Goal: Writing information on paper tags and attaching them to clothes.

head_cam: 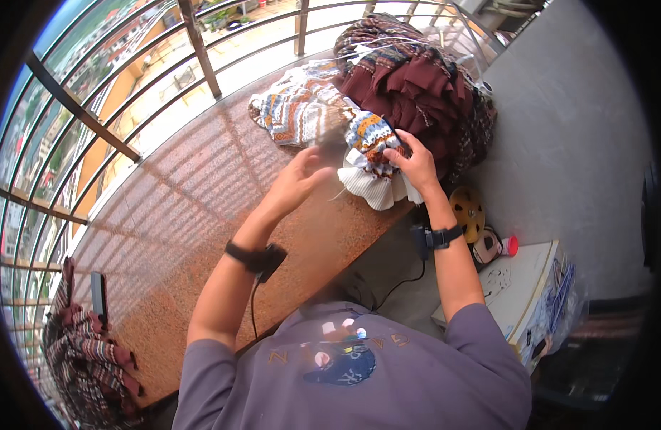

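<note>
My right hand [416, 161] is at the right end of a patterned knit piece [371, 137] in blue, orange and white, its thumb and forefinger closed on the edge. A white ribbed knit band [371, 188] hangs below that piece, by the stone ledge's edge. To the left, my left hand [298, 180] is raised over the ledge with fingers apart and nothing between them. Behind lies another light patterned knit [309, 110]. A large bundle of maroon ribbed and dark patterned knitwear [416, 86] is heaped beyond my right hand.
The speckled stone ledge [201, 258] runs along metal window bars [199, 48]. At its left end lie a dark patterned knit heap [89, 355] and a dark phone-like object [98, 293]. On the right are a yellow reel [466, 214], a red-rimmed cup [510, 246] and a white box [518, 279].
</note>
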The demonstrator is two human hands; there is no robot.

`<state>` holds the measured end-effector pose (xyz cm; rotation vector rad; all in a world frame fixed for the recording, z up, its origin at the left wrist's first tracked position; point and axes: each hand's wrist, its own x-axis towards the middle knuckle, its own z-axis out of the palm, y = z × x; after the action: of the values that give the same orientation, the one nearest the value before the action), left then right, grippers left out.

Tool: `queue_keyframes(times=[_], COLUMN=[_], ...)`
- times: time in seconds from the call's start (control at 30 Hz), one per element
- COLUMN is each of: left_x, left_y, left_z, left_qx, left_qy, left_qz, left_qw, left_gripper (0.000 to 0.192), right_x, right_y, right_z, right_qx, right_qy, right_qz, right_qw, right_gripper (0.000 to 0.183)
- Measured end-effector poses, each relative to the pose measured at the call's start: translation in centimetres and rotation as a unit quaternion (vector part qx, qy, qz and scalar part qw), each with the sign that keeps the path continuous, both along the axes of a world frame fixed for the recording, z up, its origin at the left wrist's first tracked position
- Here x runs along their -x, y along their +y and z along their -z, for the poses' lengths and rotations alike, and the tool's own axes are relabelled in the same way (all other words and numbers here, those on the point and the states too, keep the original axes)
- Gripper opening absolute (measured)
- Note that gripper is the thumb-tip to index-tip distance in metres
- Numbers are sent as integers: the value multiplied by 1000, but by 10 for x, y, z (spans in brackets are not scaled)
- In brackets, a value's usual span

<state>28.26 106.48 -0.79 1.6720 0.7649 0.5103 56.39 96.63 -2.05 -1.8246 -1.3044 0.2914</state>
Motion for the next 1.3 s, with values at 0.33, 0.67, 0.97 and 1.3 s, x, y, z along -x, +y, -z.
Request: queue_keyframes(times=[0.33, 0.67, 0.97, 1.3], left_x=[-11, 177, 149, 225], left_y=[2, -91, -74, -102], left_z=[54, 72, 79, -11], left_qx=[55, 205, 366, 236], left_qy=[-25, -80, -209, -306], left_qz=[-93, -386, -256, -393], left_qw=[994, 896, 870, 834], left_gripper=[16, 19, 44, 29], right_x=[85, 172, 238, 296], right_y=[16, 21, -15, -4], right_z=[34, 16, -27, -63], right_qx=[15, 87, 256, 246], right_qy=[46, 245, 438, 370], right_qz=[-189, -281, -344, -437], right_qw=[981, 924, 790, 782], right_gripper=[37, 25, 37, 38])
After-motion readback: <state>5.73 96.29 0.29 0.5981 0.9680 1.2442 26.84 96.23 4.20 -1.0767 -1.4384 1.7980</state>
